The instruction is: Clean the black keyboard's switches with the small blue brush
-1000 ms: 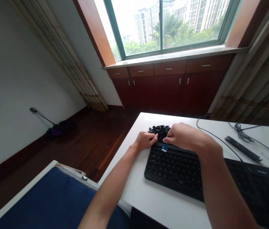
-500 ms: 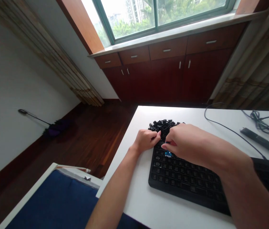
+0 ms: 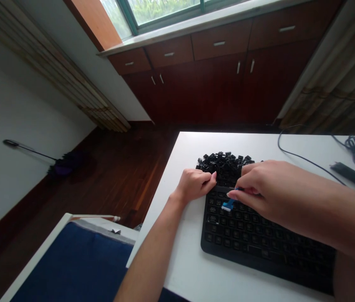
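Keycaps (image 3: 224, 162), black and loose, in a heap on the white table (image 3: 177, 176), just beyond your left fingertips (image 3: 214, 176) and against the far edge of the black keyboard (image 3: 259, 239).

Left hand (image 3: 194, 184): fingers curled together at that far edge, beside the heap. You cannot tell from this view whether they pinch anything.

Right hand (image 3: 268, 188): thumb and fingers closed in a narrow pinch on a blue keycap puller (image 3: 228, 204). The puller slants out below your fingertips, its pale end over the upper keys; contact with the keys cannot be told.

State of the work, as shown: a large heap of caps sits off the board, while the rows nearer you, below your fingers, carry their caps. The far rows lie mostly hidden beneath your hands, so their state is uncertain.

Also present: a thin black cable (image 3: 309, 161) and a black stick-shaped object (image 3: 353, 178), both well past your right fingers.
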Demonstrator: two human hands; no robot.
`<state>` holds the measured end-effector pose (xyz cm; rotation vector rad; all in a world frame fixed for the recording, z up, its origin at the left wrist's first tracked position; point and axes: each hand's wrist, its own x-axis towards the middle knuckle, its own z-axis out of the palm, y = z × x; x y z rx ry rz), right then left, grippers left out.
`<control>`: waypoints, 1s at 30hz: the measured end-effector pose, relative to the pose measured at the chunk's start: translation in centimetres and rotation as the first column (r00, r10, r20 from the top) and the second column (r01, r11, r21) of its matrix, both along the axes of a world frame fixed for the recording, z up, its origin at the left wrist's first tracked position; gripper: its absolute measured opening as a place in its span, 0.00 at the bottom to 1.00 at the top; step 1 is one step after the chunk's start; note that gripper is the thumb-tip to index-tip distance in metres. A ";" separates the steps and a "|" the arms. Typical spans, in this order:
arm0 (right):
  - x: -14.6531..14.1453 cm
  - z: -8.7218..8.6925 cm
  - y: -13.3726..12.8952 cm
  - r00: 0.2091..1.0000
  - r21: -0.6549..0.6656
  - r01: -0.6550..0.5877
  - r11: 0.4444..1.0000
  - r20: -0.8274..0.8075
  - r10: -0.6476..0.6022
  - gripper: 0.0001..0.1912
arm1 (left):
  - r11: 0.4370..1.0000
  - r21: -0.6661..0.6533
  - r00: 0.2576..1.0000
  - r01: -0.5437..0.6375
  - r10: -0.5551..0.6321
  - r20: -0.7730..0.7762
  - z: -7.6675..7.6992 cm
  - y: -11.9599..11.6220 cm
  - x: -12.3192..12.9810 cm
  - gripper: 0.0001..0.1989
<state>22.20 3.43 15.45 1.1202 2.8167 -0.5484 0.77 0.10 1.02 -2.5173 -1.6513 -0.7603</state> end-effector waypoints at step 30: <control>0.1 1.1 1.0 0.999 -0.119 -0.012 0.993 0.044 0.018 0.15 | 1.000 -0.014 1.000 0.007 -0.007 -0.026 0.5 0.1 0.5 0.23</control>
